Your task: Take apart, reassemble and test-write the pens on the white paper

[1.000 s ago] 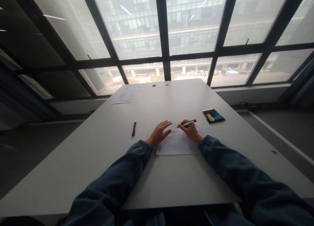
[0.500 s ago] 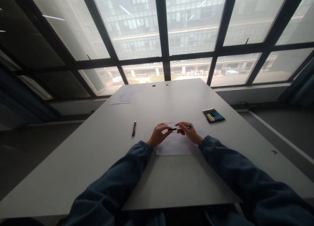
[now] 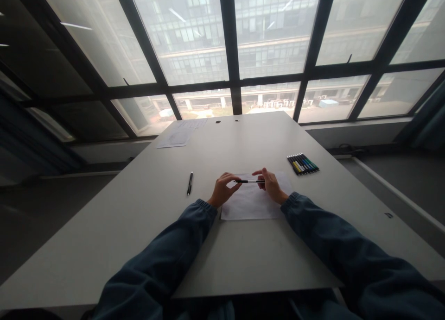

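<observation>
A slim pen (image 3: 251, 181), dark at its left end with a pale middle, is held level above a white sheet of paper (image 3: 250, 209). My left hand (image 3: 223, 189) pinches its left end between thumb and fingers. At the pen's other end is my right hand (image 3: 271, 186), thumb and index finger raised apart from it. The pen's right tip lies against the curled lower fingers there; whether they grip it is hard to make out. A second dark pen (image 3: 189, 183) lies on the table, left of my left hand.
A neat row of several pens (image 3: 302, 164), with yellow, white, blue and green parts, lies to the right on the white table (image 3: 139, 227). Printed sheets (image 3: 175, 137) rest at its far left. A small dark item (image 3: 388, 215) is near the right edge. Windows stand beyond.
My right thumb and index finger have lifted off the pen and spread. The pen has straightened to level, and its right end no longer sticks out past my right hand.
</observation>
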`<control>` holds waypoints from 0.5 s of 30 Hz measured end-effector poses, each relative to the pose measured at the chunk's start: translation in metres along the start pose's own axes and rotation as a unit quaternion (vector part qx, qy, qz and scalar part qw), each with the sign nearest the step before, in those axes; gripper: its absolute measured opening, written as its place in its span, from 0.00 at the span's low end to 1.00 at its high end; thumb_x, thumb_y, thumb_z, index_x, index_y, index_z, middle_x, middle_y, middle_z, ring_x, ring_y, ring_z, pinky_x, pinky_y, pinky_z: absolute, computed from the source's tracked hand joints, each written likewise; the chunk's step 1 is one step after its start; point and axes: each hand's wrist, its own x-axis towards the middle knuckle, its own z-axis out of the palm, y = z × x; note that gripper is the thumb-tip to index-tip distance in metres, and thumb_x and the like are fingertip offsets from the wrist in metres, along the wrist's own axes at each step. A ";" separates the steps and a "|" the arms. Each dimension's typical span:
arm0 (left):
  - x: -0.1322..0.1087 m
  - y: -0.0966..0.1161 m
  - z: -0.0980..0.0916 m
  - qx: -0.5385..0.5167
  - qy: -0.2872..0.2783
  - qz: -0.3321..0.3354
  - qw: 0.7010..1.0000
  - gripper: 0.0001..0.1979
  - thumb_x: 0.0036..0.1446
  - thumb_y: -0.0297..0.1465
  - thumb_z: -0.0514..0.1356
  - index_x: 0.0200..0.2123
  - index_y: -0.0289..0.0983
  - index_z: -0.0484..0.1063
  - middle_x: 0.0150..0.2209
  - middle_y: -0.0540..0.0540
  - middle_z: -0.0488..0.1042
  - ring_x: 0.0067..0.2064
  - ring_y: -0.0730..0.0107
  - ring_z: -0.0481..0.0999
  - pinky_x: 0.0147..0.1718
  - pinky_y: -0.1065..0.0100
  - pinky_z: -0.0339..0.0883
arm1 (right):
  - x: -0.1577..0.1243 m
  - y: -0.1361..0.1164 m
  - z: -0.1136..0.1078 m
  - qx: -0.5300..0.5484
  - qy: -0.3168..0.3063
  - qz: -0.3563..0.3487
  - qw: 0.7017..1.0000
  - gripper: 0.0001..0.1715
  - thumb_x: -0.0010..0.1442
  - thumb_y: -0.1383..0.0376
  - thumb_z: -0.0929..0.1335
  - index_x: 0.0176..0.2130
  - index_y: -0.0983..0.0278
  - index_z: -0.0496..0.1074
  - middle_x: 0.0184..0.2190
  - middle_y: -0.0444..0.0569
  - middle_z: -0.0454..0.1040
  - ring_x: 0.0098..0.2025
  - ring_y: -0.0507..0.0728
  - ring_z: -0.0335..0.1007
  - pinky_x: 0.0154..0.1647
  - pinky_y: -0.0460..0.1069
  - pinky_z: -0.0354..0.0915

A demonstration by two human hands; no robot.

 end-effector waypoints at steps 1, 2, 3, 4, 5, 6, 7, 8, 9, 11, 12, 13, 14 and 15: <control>0.000 0.000 0.000 -0.004 -0.004 0.003 1.000 0.07 0.58 0.36 0.65 0.37 0.40 0.78 0.36 0.44 0.79 0.39 0.63 0.76 0.42 0.58 0.73 | 0.000 0.000 0.000 0.001 -0.011 0.005 1.000 0.46 0.60 0.33 0.54 0.35 0.68 0.76 0.13 0.42 0.62 0.14 0.48 0.52 0.15 0.45 0.48; 0.000 -0.001 0.000 -0.009 -0.009 0.006 1.000 0.08 0.58 0.37 0.65 0.37 0.39 0.78 0.35 0.44 0.79 0.39 0.64 0.76 0.41 0.58 0.73 | -0.001 0.001 0.001 0.004 -0.021 0.009 1.000 0.46 0.60 0.33 0.54 0.35 0.68 0.76 0.13 0.42 0.61 0.14 0.48 0.52 0.15 0.44 0.48; 0.000 -0.001 0.000 -0.012 -0.014 0.009 1.000 0.08 0.58 0.37 0.65 0.37 0.39 0.78 0.35 0.44 0.79 0.38 0.64 0.76 0.41 0.59 0.73 | -0.001 0.001 0.001 0.008 -0.030 0.010 0.999 0.46 0.60 0.33 0.54 0.34 0.68 0.75 0.13 0.41 0.60 0.15 0.48 0.52 0.15 0.44 0.47; 0.001 -0.001 -0.001 -0.016 -0.019 0.012 1.000 0.08 0.58 0.37 0.65 0.36 0.39 0.79 0.35 0.44 0.79 0.38 0.64 0.76 0.40 0.59 0.74 | -0.001 0.001 0.001 0.015 -0.039 0.011 0.999 0.45 0.60 0.33 0.54 0.33 0.67 0.75 0.13 0.41 0.60 0.15 0.48 0.52 0.15 0.44 0.47; 0.001 -0.002 -0.001 -0.018 -0.023 0.017 0.999 0.08 0.58 0.37 0.65 0.36 0.39 0.79 0.34 0.44 0.79 0.38 0.64 0.76 0.40 0.60 0.74 | -0.001 0.001 0.002 0.024 -0.049 0.011 0.998 0.44 0.60 0.33 0.54 0.33 0.67 0.75 0.14 0.40 0.59 0.15 0.48 0.52 0.15 0.44 0.47; 0.001 -0.002 -0.002 -0.021 -0.024 0.021 0.999 0.07 0.58 0.37 0.65 0.36 0.39 0.79 0.34 0.44 0.79 0.38 0.64 0.76 0.39 0.60 0.74 | -0.001 0.000 0.002 0.034 -0.061 0.012 0.997 0.43 0.60 0.33 0.55 0.34 0.66 0.74 0.14 0.40 0.59 0.15 0.48 0.52 0.15 0.44 0.47; 0.001 -0.002 -0.003 -0.024 -0.023 0.025 0.999 0.07 0.58 0.36 0.65 0.35 0.39 0.79 0.34 0.44 0.79 0.38 0.65 0.76 0.39 0.61 0.74 | -0.002 -0.001 0.002 0.045 -0.077 0.012 0.996 0.41 0.60 0.34 0.56 0.35 0.66 0.73 0.15 0.39 0.58 0.16 0.48 0.52 0.15 0.44 0.47; 0.002 -0.003 -0.004 -0.026 -0.021 0.030 0.999 0.07 0.57 0.36 0.65 0.35 0.39 0.79 0.34 0.44 0.79 0.37 0.65 0.76 0.38 0.61 0.74 | -0.002 -0.002 0.002 0.054 -0.093 0.014 0.994 0.40 0.60 0.34 0.57 0.36 0.65 0.72 0.15 0.39 0.58 0.16 0.48 0.52 0.15 0.43 0.46; 0.001 -0.003 -0.004 -0.027 -0.020 0.035 0.999 0.07 0.57 0.36 0.66 0.35 0.39 0.79 0.33 0.44 0.79 0.37 0.65 0.76 0.38 0.61 0.74 | -0.003 -0.002 0.003 0.059 -0.109 0.016 0.992 0.38 0.60 0.34 0.57 0.37 0.64 0.71 0.16 0.38 0.58 0.16 0.48 0.52 0.15 0.43 0.46; 0.001 -0.003 -0.005 -0.026 -0.022 0.042 0.999 0.07 0.57 0.36 0.66 0.35 0.39 0.79 0.33 0.44 0.78 0.37 0.65 0.76 0.38 0.61 0.74 | -0.003 -0.002 0.003 0.062 -0.130 0.022 0.989 0.35 0.61 0.36 0.58 0.39 0.63 0.69 0.16 0.37 0.58 0.16 0.48 0.51 0.15 0.43 0.46; 0.001 -0.003 -0.005 -0.023 -0.022 0.042 0.999 0.07 0.57 0.36 0.66 0.35 0.39 0.79 0.33 0.44 0.78 0.37 0.65 0.76 0.39 0.61 0.74 | -0.003 -0.002 0.003 0.057 -0.135 0.025 0.989 0.34 0.61 0.37 0.58 0.39 0.63 0.68 0.16 0.37 0.58 0.16 0.48 0.51 0.16 0.43 0.47; 0.001 -0.003 -0.005 -0.017 -0.021 0.040 0.999 0.06 0.58 0.36 0.66 0.35 0.39 0.79 0.34 0.44 0.78 0.38 0.65 0.76 0.39 0.61 0.74 | -0.003 -0.001 0.003 0.047 -0.137 0.024 0.989 0.32 0.61 0.38 0.60 0.39 0.63 0.68 0.17 0.37 0.59 0.16 0.49 0.52 0.16 0.43 0.48; 0.002 -0.002 -0.004 -0.009 -0.014 0.035 0.999 0.06 0.58 0.36 0.65 0.36 0.39 0.79 0.34 0.44 0.79 0.38 0.65 0.76 0.40 0.60 0.74 | -0.003 0.000 0.002 0.031 -0.135 0.015 0.990 0.29 0.62 0.40 0.61 0.38 0.63 0.68 0.17 0.37 0.60 0.17 0.49 0.54 0.17 0.44 0.50; 0.002 -0.002 -0.004 0.000 -0.004 0.028 1.000 0.06 0.58 0.36 0.65 0.36 0.39 0.79 0.34 0.44 0.79 0.39 0.64 0.76 0.41 0.59 0.73 | -0.002 0.001 0.002 0.007 -0.128 -0.003 0.992 0.27 0.62 0.42 0.62 0.37 0.63 0.68 0.18 0.38 0.62 0.18 0.49 0.56 0.19 0.44 0.53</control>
